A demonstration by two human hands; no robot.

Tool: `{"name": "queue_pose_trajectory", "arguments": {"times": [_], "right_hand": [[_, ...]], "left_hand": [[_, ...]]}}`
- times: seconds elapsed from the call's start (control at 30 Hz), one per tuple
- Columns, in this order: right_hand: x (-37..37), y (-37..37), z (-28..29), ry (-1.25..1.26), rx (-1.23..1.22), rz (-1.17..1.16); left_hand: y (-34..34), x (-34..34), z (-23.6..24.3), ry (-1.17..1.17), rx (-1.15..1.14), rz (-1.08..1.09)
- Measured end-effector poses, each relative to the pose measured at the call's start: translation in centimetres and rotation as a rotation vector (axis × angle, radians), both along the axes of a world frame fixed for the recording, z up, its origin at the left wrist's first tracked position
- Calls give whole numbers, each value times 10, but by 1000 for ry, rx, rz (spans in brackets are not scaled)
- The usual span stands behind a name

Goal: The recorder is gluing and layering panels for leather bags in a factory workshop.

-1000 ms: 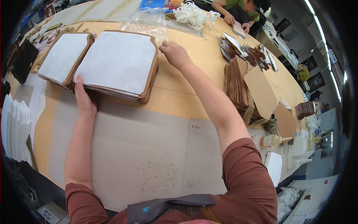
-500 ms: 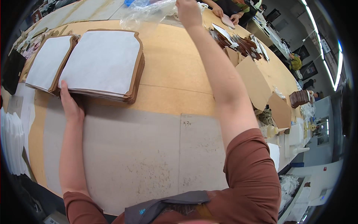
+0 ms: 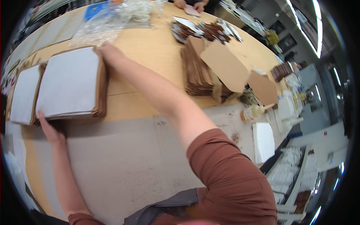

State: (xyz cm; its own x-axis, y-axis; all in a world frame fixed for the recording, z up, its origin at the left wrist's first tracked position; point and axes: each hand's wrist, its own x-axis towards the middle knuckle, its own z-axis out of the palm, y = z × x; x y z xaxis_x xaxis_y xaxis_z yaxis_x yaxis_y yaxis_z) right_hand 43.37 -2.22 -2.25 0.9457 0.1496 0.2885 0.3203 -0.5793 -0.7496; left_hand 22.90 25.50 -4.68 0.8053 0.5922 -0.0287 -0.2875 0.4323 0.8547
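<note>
My left hand grips the front left corner of the large stack, made of brown board pieces with a white sheet on top; its fingers are partly hidden under the edge. My right hand is closed at that stack's back right corner, its fingertips blurred against the edge. A smaller similar stack lies beside it on the left. Both stand on the tan tabletop, behind a stained grey mat. Crumpled clear plastic lies just beyond my right hand.
Brown pieces with a tan board stand to the right, near a glue bottle and white sheets. Dark cut pieces lie farther back. A co-worker's hands hold a pink piece at the far edge. A blue tray sits at the back.
My right hand reached forward toward the plastic, then came back to the large stack's back corner. The view has swung, and my left hand stays on the front corner.
</note>
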Motion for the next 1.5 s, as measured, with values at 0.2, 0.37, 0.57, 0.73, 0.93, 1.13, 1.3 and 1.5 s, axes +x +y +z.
{"name": "queue_pose_trajectory", "arguments": {"times": [0.2,0.37,0.57,0.73,0.93,1.13,1.3,1.5], "right_hand": [[-67,-27,32,-465,-558,27],[-196,-113,46,-545,-583,158],[-332,-266,97,-568,-564,-397],[-347,-368,91,-519,-851,-576],[-320,-394,82,-441,-741,-475],[-326,-370,111,-836,-598,-597],[-428,-264,106,-797,-668,-131],[-542,-220,58,-507,-492,292]], "left_hand": [[3,-10,14,-7,-21,-33],[23,-14,9,-21,19,-39],[-11,-12,25,-10,92,20],[-17,-27,23,18,87,81],[-21,-121,-30,29,259,18],[-142,-260,15,128,239,-387],[-237,-330,63,249,-13,-701],[-274,-343,58,423,-198,-1082]]}}
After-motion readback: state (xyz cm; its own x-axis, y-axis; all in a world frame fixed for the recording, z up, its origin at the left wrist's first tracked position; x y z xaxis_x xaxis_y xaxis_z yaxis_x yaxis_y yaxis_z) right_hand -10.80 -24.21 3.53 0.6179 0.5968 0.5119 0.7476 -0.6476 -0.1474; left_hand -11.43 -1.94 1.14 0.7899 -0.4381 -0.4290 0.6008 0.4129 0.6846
